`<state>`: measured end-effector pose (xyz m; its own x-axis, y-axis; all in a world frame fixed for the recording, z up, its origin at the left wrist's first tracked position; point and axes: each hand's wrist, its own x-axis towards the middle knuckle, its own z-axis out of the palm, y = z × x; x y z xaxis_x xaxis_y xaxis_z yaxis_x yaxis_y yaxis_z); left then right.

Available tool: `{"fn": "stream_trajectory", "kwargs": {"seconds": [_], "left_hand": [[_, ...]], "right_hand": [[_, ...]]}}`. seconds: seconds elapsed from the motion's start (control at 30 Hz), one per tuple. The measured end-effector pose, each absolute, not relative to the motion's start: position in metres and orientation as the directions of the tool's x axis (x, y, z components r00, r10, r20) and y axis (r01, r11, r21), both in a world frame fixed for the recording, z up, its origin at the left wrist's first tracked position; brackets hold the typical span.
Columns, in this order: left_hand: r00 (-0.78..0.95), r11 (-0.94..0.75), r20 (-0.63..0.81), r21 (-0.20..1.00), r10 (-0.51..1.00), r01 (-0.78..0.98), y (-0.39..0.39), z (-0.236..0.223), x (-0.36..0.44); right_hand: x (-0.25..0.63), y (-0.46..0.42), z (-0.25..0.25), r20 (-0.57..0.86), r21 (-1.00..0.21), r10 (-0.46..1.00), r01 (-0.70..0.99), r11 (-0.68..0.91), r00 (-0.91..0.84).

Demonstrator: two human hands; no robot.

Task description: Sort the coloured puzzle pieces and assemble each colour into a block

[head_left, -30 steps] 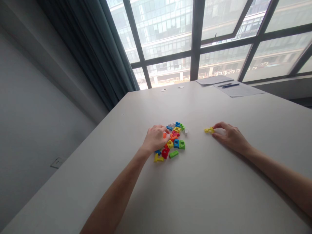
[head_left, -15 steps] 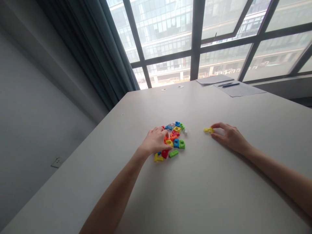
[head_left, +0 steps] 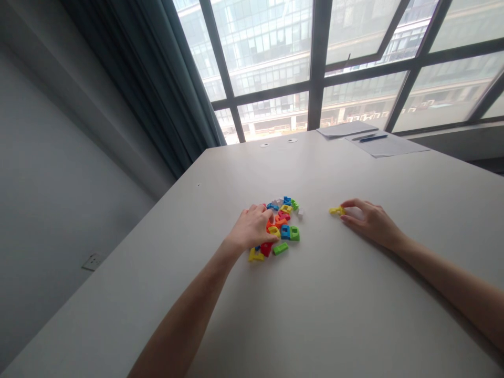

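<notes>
My left hand (head_left: 254, 227) is over the left side of a cluster of small plastic pieces, palm down. Its thumb and curved fingers are apart around a yellow piece (head_left: 274, 231), and I see nothing gripped. Beside the thumb are a blue piece (head_left: 285, 232), a green piece (head_left: 295, 233) shaped like a D and a green bar-like piece (head_left: 281, 248). Below the hand lie a red piece (head_left: 266, 249) and an angular yellow piece (head_left: 255, 255); the palm hides others. Off to the right, my right hand (head_left: 370, 221) pinches a small yellow plastic piece (head_left: 336, 210) at the tabletop.
The white table (head_left: 315, 310) reaches back to a window (head_left: 271, 86). Paper sheets (head_left: 388, 145) with a blue pen (head_left: 373, 137) lie at the far right. A dark curtain (head_left: 157, 79) hangs at the left, and a wall socket (head_left: 93, 262) is below it.
</notes>
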<state>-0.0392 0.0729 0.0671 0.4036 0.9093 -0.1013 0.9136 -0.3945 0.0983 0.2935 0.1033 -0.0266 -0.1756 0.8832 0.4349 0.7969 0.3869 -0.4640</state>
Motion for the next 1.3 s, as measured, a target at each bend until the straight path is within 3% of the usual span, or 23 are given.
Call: {"fn": "stream_trajectory", "kwargs": {"seconds": [0.43, 0.6, 0.8, 0.9, 1.1, 1.3], "left_hand": [[0.420, -0.410, -0.102, 0.102, 0.902, 0.906, 0.071, 0.064, -0.034], [0.429, -0.424, -0.012, 0.117, 0.903, 0.898, 0.068, 0.072, -0.034], [0.375, -0.431, 0.219, 0.347, 0.901, 0.833, 0.058, 0.067, -0.013], [0.387, -0.491, 0.311, 0.424, 0.868, 0.761, 0.051, 0.050, 0.006], [0.415, -0.622, 0.490, 0.403, 0.766, 0.672, 0.041, 0.022, 0.029], [0.451, -0.632, 0.461, 0.391, 0.764, 0.670, 0.043, 0.020, 0.027]], "right_hand": [[0.293, 0.103, -0.026, 0.437, -0.461, 0.878, 0.789, 0.406, -0.196], [0.293, 0.103, -0.026, 0.454, -0.439, 0.870, 0.802, 0.405, -0.191], [0.280, 0.091, -0.012, 0.574, -0.418, 0.805, 0.790, 0.447, -0.151], [0.262, 0.076, -0.002, 0.568, -0.466, 0.803, 0.735, 0.493, -0.179], [0.227, 0.051, 0.004, 0.423, -0.608, 0.855, 0.605, 0.514, -0.301], [0.223, 0.049, 0.003, 0.359, -0.723, 0.885, 0.511, 0.465, -0.298]]}}
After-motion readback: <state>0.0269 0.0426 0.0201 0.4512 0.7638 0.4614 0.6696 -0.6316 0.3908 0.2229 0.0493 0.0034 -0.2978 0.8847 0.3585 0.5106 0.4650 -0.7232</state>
